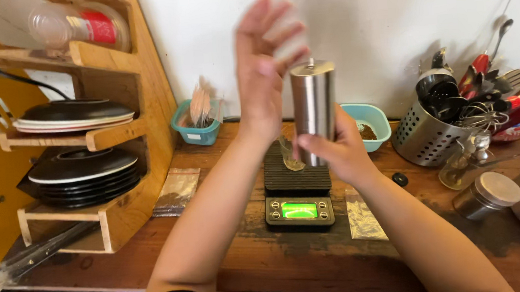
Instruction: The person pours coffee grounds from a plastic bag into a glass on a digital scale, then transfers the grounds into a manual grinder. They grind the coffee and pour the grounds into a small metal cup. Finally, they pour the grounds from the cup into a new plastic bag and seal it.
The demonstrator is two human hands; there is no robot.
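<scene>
The steel cylinder grinder [314, 108] stands upright, its long axis vertical and its small top knob pointing up, held above the black scale [298, 189] near the middle of the wooden bench [281, 255]. The right hand [334, 149] grips its lower part, fingers closed round the barrel. The left hand [265, 59] is raised just beside the grinder's top, blurred, fingers open and holding nothing. A small clear cup [289, 156] sits on the scale beside the grinder's base.
</scene>
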